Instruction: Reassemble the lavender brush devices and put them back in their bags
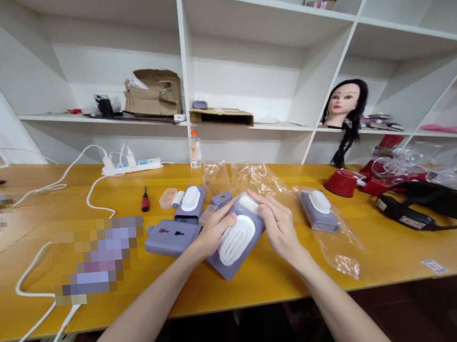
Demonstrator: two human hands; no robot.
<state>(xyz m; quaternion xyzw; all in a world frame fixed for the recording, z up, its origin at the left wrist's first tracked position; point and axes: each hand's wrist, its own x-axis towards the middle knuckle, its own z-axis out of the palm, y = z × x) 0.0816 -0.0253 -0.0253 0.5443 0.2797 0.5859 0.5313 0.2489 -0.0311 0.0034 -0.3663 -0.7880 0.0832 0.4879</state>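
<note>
I hold a purple case (235,255) with a white ribbed oval panel in both hands, tilted over the yellow table (261,279). My left hand (212,234) grips its left side with the thumb on the white panel. My right hand (278,225) is wrapped round its upper right edge, fingers over a white part at the top. A purple power adapter (170,236) lies just left of my left hand. Behind it rests another purple unit with a white oval (190,200). A third purple unit (317,210) sits in a clear plastic bag to the right.
A red-handled screwdriver (145,199), a white power strip (132,166) with cables and a small bottle (195,149) lie further back. Crumpled clear bags (248,177), red items (342,183) and a black headset-like thing (425,205) lie on the right. White shelves hold boxes and a mannequin head (344,104).
</note>
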